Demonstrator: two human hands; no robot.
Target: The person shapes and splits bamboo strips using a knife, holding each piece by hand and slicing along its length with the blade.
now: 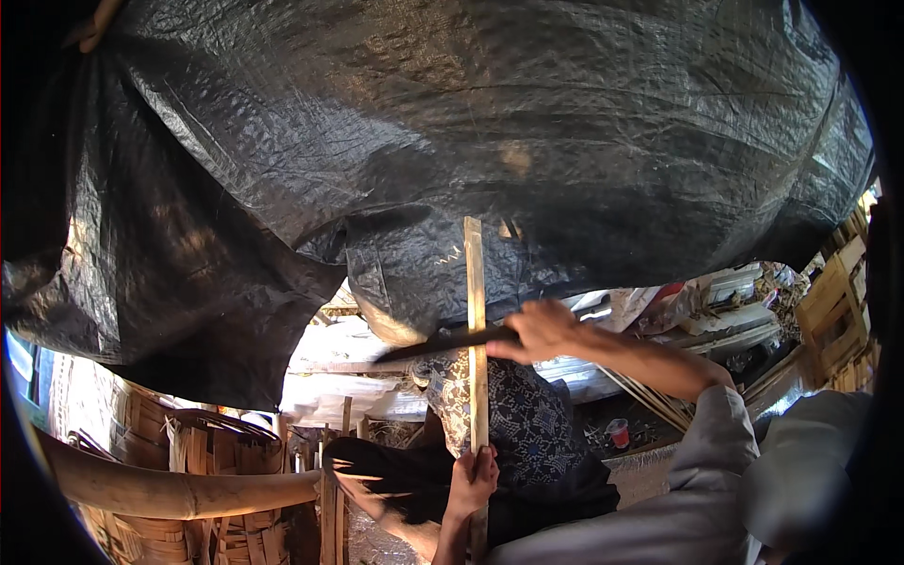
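Upright in front of me stands a long, pale bamboo strip (476,377). My left hand (473,478) is wrapped around its lower part, just above my lap. My right hand (540,332) is closed on the handle of a dark, long-bladed knife (428,346), which points to the left. The blade crosses the strip around mid-height and looks slightly blurred; whether it cuts in or only touches, I cannot tell. A thin curled shaving (449,255) shows beside the strip's upper end. Dark cloth with a light pattern (532,424) lies behind the strip.
A large black tarpaulin (565,141) hangs across the far side. At left, a thick bamboo pole (179,490) runs in front of woven bamboo baskets (226,443). A red plastic cup (618,433) stands at right, near thin sticks (650,400) and a wooden crate (835,306).
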